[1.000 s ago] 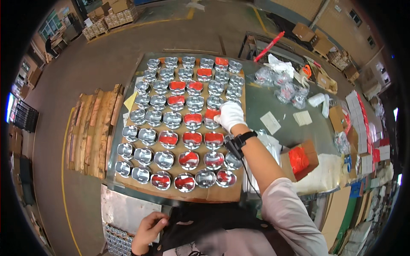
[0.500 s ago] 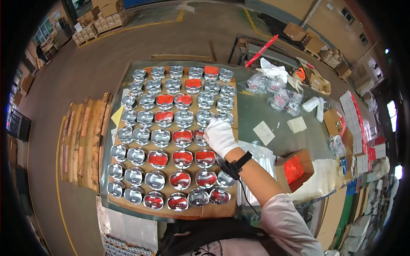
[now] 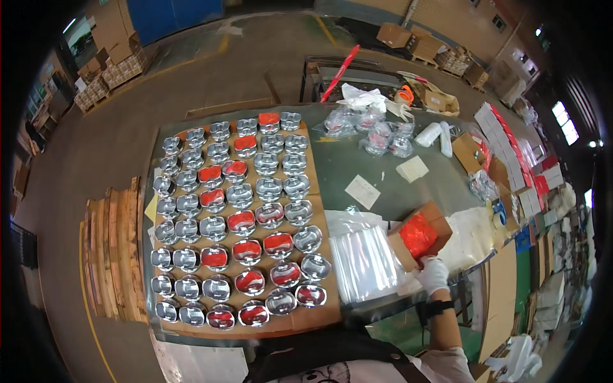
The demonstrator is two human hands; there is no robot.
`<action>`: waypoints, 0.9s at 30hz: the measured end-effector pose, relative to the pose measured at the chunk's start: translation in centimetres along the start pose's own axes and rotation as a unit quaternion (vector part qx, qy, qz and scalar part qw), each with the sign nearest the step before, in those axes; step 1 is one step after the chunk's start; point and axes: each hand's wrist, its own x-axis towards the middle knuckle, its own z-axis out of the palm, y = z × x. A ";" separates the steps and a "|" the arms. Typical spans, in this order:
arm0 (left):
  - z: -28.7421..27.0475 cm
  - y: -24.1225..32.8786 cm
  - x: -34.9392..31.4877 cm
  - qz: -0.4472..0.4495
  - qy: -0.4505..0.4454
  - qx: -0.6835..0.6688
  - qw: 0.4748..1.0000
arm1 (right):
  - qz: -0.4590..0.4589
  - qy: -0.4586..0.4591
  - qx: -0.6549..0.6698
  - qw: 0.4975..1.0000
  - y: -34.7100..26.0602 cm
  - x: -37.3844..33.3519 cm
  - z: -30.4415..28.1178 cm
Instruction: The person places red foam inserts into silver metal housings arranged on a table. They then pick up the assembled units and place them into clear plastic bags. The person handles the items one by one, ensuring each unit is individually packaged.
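My right hand (image 3: 433,275), in a white glove with a dark strap at the wrist, is at the near edge of a small open cardboard box (image 3: 440,225). Thin red pieces (image 3: 417,235) fill the box. The fingers are small and blurred against its edge, so their grip is unclear. To the left, rows of shiny metal pistons (image 3: 216,288) stand on a brown cardboard sheet (image 3: 308,210). Some pistons have a red piece (image 3: 269,119) on top or show red inside their hollow. My left hand is out of view.
Clear plastic sleeves (image 3: 364,263) lie between the pistons and the box. Farther back are bagged parts (image 3: 377,131), paper cards (image 3: 363,191), white rolls (image 3: 429,135) and an orange tape dispenser (image 3: 404,96). A wooden pallet (image 3: 115,252) stands left of the table.
My right hand has left the pistons near the middle of the rows and moved right and nearer, to the box of red pieces. The head view has shifted.
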 end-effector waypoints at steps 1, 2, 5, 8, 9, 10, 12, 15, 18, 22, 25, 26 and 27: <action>0.3 0.3 0.3 0.007 -0.006 0.002 1.000 | -0.007 0.009 0.009 1.000 1.0 0.2 2.7; 0.8 0.4 0.0 0.000 -0.006 0.001 1.000 | -0.027 0.010 0.019 0.999 1.2 1.0 4.2; 2.3 0.9 -0.5 0.008 -0.005 -0.001 1.000 | 0.023 0.044 0.124 0.991 0.8 1.3 3.2; 4.5 1.6 -1.1 0.006 -0.009 0.003 1.000 | -0.048 0.063 0.142 0.987 1.3 3.2 0.6; 5.4 1.7 -1.4 0.004 -0.011 0.003 1.000 | -0.070 0.072 0.145 0.984 1.1 4.1 -0.7; 6.5 1.9 -1.8 0.004 -0.010 0.004 1.000 | -0.100 0.094 0.127 0.982 0.7 5.2 -1.7; 8.7 2.1 -2.4 0.000 -0.012 0.005 1.000 | -0.180 0.138 0.116 0.967 -0.6 8.2 -3.7; 12.5 2.0 -3.8 0.027 -0.031 0.046 0.998 | -0.289 0.159 0.141 0.934 -4.3 12.8 -6.3; 15.8 3.1 -4.9 0.293 -0.079 0.240 0.922 | -0.371 0.162 0.182 0.896 -7.3 17.0 -6.6; 19.7 17.8 -6.0 0.189 -0.035 0.064 0.979 | -0.393 0.093 0.158 0.901 -9.1 21.6 -5.7; 24.5 26.5 -3.5 0.381 0.006 0.080 0.921 | -0.383 0.160 0.290 0.862 -7.2 19.5 -6.2; 26.2 28.1 -2.0 0.370 0.041 0.117 0.921 | -0.384 0.124 0.350 0.845 -6.3 18.6 -6.2; 27.8 30.5 -0.5 0.354 0.062 0.120 0.925 | -0.349 0.064 0.409 0.841 -4.6 17.4 -6.2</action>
